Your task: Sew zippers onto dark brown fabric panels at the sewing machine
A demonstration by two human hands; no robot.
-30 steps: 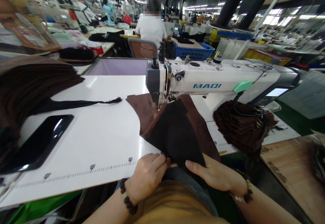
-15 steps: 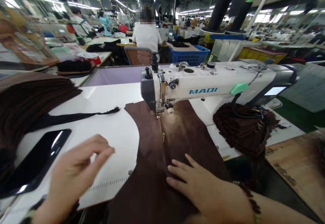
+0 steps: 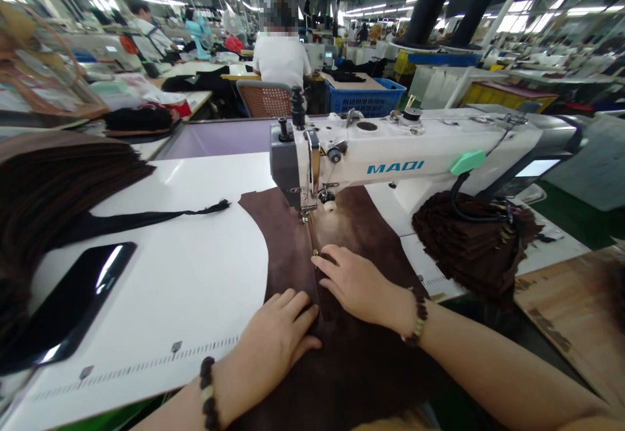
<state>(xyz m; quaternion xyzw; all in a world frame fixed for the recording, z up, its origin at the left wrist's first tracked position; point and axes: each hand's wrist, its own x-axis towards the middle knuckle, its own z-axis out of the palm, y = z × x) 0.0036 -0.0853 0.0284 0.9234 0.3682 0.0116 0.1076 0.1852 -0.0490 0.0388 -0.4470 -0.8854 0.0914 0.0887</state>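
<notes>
A brown fabric piece (image 3: 283,242) with a zipper seam lies flat under the needle of the white sewing machine (image 3: 390,151). My left hand (image 3: 278,336) rests flat on the fabric just left of the seam, fingers stretched out. My right hand (image 3: 354,281) presses flat on the fabric right of the seam, fingertips pointing toward the presser foot (image 3: 306,213). Neither hand grips anything.
A black phone (image 3: 73,301) lies at the table's left. A tall stack of brown fabric (image 3: 58,183) sits far left, with a black strip (image 3: 146,219) trailing from it. Another brown pile (image 3: 469,242) lies under the machine arm. A person sits ahead at another station.
The folded fabric was spread flat under the needle. My left hand came down from mid-air onto the fabric, and my right hand slid forward toward the presser foot.
</notes>
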